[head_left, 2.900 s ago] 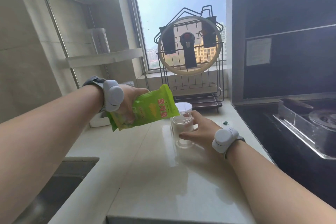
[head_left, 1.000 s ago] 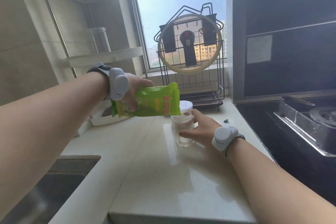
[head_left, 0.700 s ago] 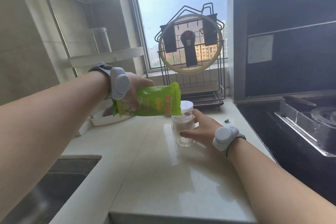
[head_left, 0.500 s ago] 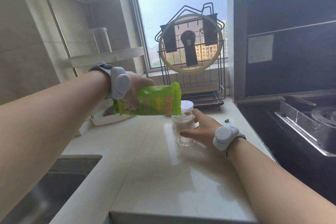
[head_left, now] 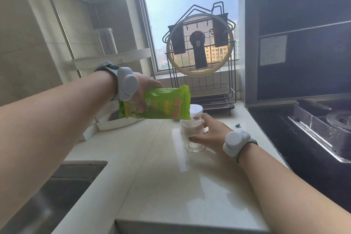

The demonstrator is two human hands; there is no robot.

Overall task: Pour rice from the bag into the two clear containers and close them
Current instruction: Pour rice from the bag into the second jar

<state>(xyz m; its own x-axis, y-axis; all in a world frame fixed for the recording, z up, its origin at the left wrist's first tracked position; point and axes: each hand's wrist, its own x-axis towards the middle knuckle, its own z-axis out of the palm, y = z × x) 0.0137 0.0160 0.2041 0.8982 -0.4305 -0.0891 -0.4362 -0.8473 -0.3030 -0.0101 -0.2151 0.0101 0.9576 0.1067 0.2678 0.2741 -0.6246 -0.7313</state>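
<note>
At the centre of the frame I have the left hand clamped on the green rice bag, thumb on top and fingers curled under its left end. The bag lies nearly level in the air, its right end hanging just above the mouth of the clear container. I cannot tell whether any rice is falling; the container looks see-through down to its base.

The right hand wraps the container from its right side, thumb across the front near the bottom and fingers reaching round the back, so this grip is closed on it. The container stands upright on the pale table, slightly right of centre.

Directly behind it, partly hidden by the bag, I see a second container with a white lid, also standing on the table. Both wrists carry grey bands.

In the upper middle of the frame a black wire rack holds a round glass pan lid against the window. On the right sits a dark stove. In the lower left is the sink, and in the upper left a corner shelf carrying a clear jar.
</note>
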